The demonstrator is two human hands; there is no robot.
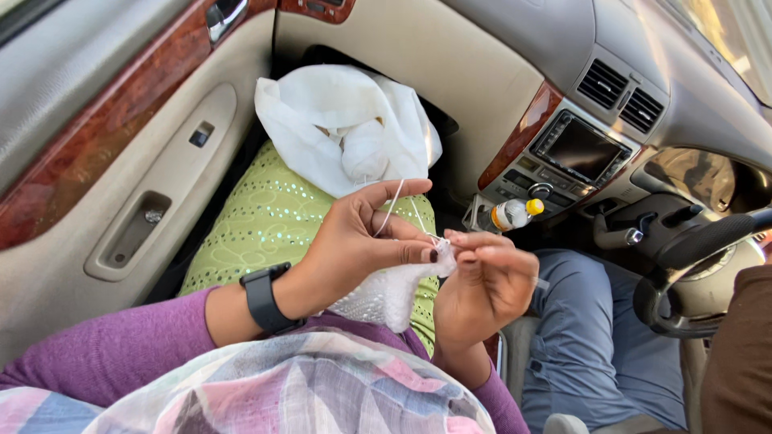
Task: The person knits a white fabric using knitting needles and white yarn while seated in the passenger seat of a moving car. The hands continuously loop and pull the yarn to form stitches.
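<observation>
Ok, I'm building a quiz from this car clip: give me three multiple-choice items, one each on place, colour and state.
1. Where does the white bag lie?
A on the person's lap
B on the dashboard
C on the steering wheel
2. What colour is the bottle cap?
A red
B yellow
C blue
3. How does the yarn run at the left hand?
A cut loose
B knotted round the wrist
C over the raised forefinger

A: it rests on the green-clad knees.
B: the cap shows yellow.
C: the strand crosses that finger, toward the right hand.
</observation>
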